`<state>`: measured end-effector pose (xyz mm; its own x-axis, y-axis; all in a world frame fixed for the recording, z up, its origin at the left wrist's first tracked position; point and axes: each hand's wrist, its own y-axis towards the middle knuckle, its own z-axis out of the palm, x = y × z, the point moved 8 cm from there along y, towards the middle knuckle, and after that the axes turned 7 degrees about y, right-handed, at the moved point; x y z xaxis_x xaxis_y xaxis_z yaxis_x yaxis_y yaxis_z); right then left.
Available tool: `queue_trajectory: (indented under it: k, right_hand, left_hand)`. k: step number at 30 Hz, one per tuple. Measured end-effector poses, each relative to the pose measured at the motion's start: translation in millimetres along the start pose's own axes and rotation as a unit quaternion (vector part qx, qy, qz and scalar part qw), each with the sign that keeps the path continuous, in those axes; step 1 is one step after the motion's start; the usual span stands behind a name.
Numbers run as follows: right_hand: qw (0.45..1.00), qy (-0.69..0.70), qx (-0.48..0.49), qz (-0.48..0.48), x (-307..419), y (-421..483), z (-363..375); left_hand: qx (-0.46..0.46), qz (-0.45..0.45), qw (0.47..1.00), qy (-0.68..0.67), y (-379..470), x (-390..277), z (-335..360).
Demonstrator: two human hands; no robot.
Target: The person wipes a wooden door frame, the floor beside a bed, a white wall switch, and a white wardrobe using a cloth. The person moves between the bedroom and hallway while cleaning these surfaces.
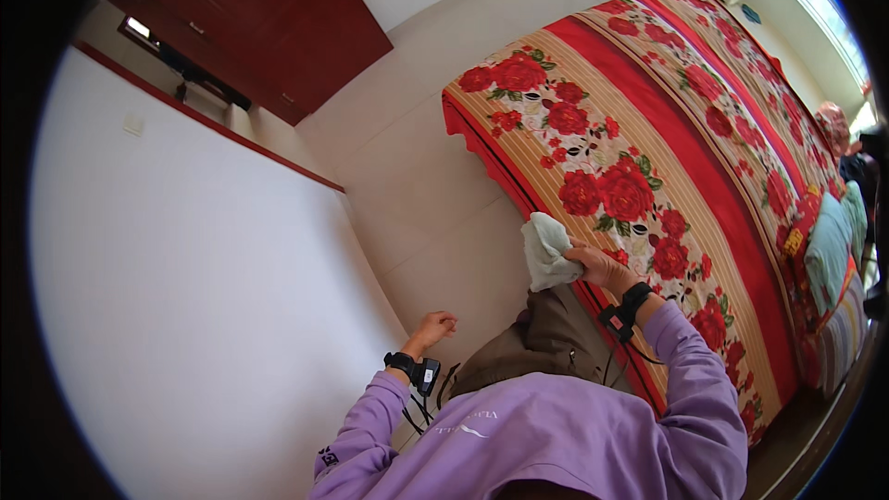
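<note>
My right hand (601,268) grips a folded pale green cloth (547,250) beside the near edge of the bed. The cloth bunches up in front of the fingers, and its lower end hangs over my trouser leg. Near the white wall, my left hand (436,328) is held out with its fingers loosely curled and nothing visible in it. Each wrist wears a black strap with a small cabled device. A bedspread (660,104) with red roses and red and tan stripes covers the bed to my right.
A dark red wooden door (257,14) stands open at the upper left, a key with a red tag in its lock. The white wall (194,278) runs close along my left. Tiled floor (417,146) lies between wall and bed. Pale blue-green pillows (828,250) rest at the bed's far right.
</note>
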<state>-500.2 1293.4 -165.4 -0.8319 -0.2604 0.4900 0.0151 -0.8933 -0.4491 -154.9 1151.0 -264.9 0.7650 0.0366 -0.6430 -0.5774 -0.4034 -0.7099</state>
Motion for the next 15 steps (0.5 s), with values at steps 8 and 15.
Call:
queue_trajectory:
  k: [8,15]
  right_hand:
    - [0.981,-0.164,0.079,-0.06,66,106,-7]
    - [0.985,-0.094,0.14,-0.028,134,177,33]
  left_hand:
    - [-0.029,-0.015,0.997,-0.075,57,-45,-55]
    - [-0.047,0.003,0.989,-0.14,118,-166,-92]
